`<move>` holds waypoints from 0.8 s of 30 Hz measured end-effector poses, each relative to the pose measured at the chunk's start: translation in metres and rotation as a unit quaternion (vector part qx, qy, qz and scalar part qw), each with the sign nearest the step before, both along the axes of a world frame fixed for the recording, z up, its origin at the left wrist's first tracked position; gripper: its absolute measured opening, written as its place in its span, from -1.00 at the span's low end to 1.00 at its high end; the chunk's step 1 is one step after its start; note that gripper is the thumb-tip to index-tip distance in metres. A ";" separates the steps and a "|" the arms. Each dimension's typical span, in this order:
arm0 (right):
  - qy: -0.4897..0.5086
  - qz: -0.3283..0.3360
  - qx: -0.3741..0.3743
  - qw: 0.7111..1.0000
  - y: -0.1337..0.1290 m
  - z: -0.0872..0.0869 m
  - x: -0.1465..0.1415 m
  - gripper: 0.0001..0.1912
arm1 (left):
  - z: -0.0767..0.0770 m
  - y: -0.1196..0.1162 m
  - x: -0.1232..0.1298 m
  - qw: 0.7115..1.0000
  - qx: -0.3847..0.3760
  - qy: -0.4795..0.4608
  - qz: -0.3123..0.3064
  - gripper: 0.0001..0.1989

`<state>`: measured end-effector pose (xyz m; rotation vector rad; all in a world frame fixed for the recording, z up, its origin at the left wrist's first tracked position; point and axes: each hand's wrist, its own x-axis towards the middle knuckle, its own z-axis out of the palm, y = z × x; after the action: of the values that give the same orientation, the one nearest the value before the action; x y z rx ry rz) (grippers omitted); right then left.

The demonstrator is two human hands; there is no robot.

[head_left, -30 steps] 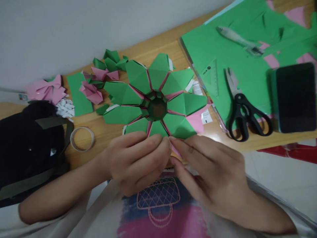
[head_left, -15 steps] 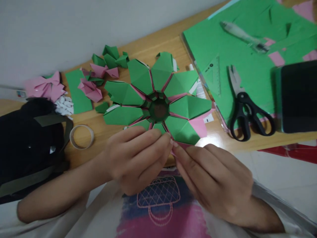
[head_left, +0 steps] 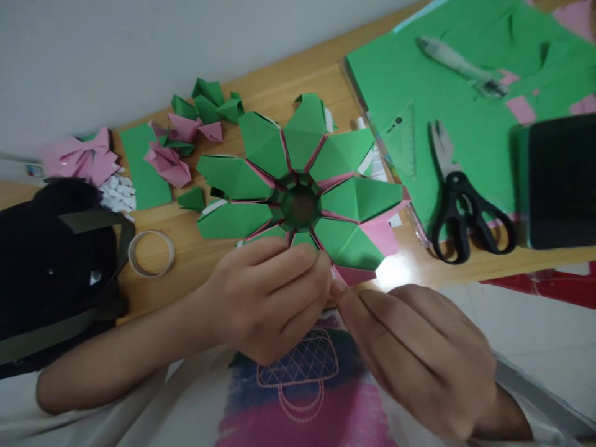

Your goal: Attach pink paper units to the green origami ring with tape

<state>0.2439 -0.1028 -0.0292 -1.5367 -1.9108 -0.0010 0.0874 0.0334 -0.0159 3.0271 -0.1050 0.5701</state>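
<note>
A folded paper flower [head_left: 344, 149] with green petals, pink edges and a dark round hollow in its centre lies at the table's front edge. My left hand [head_left: 274, 298] is closed on the near side of this flower and covers its lowest petals. Pinched between the fingers of my right hand [head_left: 414, 347] is a pink edge of the flower, just right of the left fingertips. The fingertips of both hands are close together. What the left fingers grip exactly is partly hidden behind the knuckles.
Black-handled scissors [head_left: 454, 186], a clear set square [head_left: 401, 139] and a utility knife [head_left: 460, 65] lie on green sheets at right, beside a black device [head_left: 561, 180]. At left are folded paper pieces [head_left: 170, 162], a tape ring [head_left: 151, 253] and a black bag [head_left: 51, 267].
My right hand has moved a little right and down, away from the left one. The left hand has shifted slightly right. The flower's right petals have swung slightly outward.
</note>
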 end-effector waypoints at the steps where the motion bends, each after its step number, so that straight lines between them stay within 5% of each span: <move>1: -0.002 0.007 -0.001 1.000 0.000 0.000 0.001 -0.88 | -0.002 -0.001 -0.001 1.000 -0.008 -0.011 0.000 -0.69; 5: 0.002 0.030 -0.024 0.999 -0.002 0.000 0.003 -0.90 | -0.008 -0.005 -0.006 0.999 -0.041 -0.013 0.002 -0.73; 9: -0.005 -0.033 -0.038 0.999 -0.005 -0.001 0.000 -0.77 | -0.003 -0.007 -0.012 0.999 -0.035 0.009 0.017 -0.72; 14: 0.002 -0.042 -0.038 0.998 -0.008 -0.004 -0.004 -0.76 | 0.000 -0.010 -0.015 0.996 -0.022 0.004 0.086 -0.88; 17: 0.009 -0.049 -0.007 0.999 -0.010 -0.009 -0.003 -0.74 | -0.004 -0.012 -0.016 0.989 -0.080 0.006 0.121 -0.92; 24: 0.072 -0.135 -0.009 0.988 -0.012 -0.021 -0.006 -0.79 | -0.008 -0.024 -0.024 0.979 -0.099 -0.045 0.171 -0.73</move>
<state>0.2374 -0.1153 -0.0504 -1.7476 -1.5835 0.0068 0.0636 0.0094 -0.0235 2.8359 0.4511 0.6942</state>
